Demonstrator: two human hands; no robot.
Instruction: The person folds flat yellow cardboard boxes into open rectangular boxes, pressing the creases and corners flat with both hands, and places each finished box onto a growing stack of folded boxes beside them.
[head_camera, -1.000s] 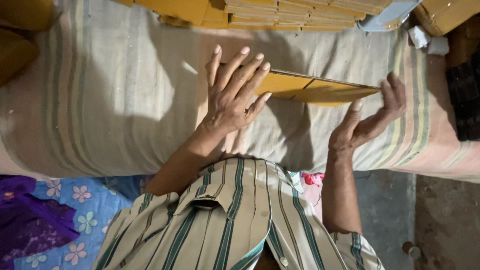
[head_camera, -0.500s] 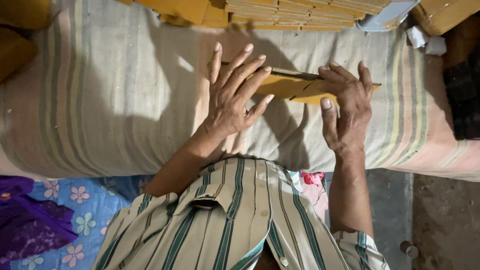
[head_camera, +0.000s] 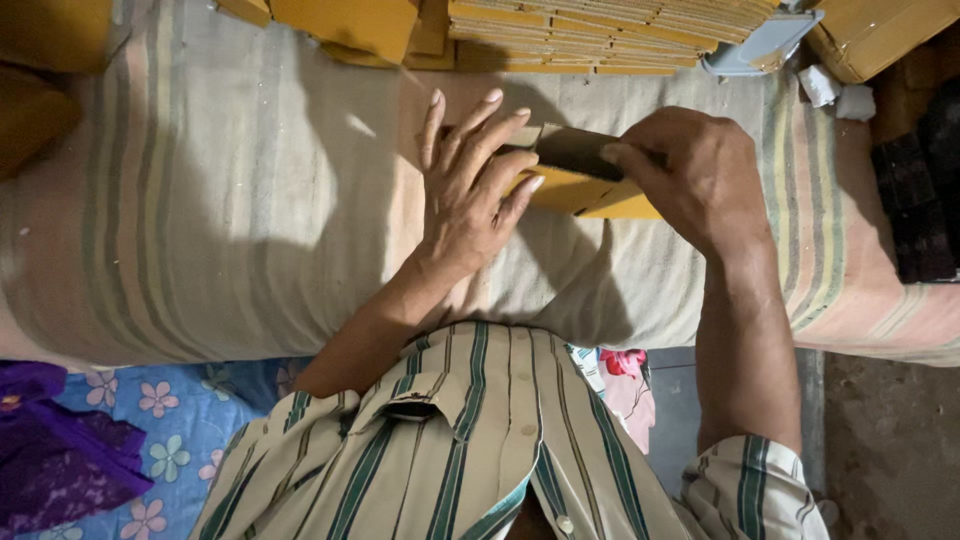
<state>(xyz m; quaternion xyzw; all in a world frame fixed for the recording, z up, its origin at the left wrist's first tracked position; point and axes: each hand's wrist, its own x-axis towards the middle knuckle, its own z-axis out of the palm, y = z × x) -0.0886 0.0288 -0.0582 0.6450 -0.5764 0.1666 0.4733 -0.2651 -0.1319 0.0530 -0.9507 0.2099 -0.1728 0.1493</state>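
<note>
A flat yellow-brown cardboard piece (head_camera: 585, 190) lies on a striped cloth-covered surface (head_camera: 230, 220). My left hand (head_camera: 470, 190) lies flat on its left end, fingers spread and pointing away from me. My right hand (head_camera: 690, 175) curls over the right part of the cardboard, with the fingers closed on a raised flap that is folding over toward the left hand. The cardboard's middle and right end are partly hidden under both hands.
A row of stacked flat yellow cardboard pieces (head_camera: 600, 30) lines the far edge, with yellow boxes (head_camera: 350, 25) to its left and another box (head_camera: 880, 35) at far right. Blue floral cloth (head_camera: 160, 450) and purple fabric (head_camera: 50, 470) lie below left. Bare floor (head_camera: 890, 450) shows at lower right.
My right hand has moved from the cardboard's right edge up and over it, turning palm-down and folding the flap leftward. My left hand has stayed pressed in place.
</note>
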